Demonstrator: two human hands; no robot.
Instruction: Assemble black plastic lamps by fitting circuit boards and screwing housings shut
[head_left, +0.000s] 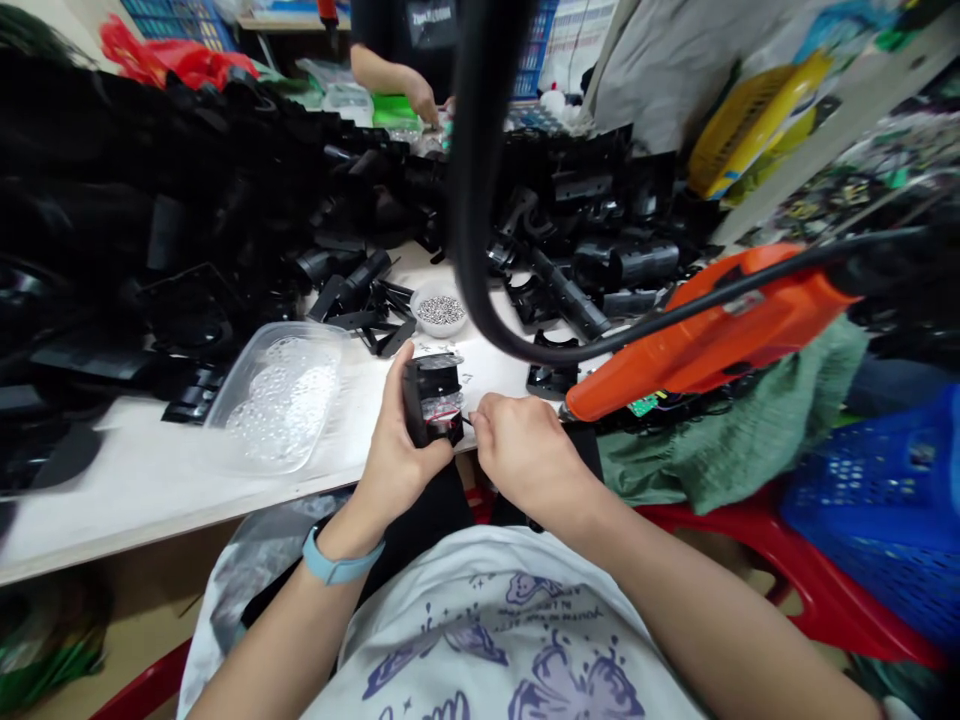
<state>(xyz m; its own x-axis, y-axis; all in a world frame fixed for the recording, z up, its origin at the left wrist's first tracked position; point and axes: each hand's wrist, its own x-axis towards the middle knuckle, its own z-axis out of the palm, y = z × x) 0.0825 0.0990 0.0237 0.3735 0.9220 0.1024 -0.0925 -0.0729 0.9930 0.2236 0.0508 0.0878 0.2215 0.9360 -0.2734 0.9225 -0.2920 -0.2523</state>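
Tub point(234, 388): clear parts point(289, 400) held inside.
Left hand point(399, 458): closed around the housing point(436, 380), which is held at the table's point(97, 480) edge.
Right hand point(521, 445): curled beside the housing; whether anything is pinched cannot be told.

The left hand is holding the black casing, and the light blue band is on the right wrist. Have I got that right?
Not quite: the head view shows the light blue band on the left wrist, not the right. The left hand is indeed holding the black casing.
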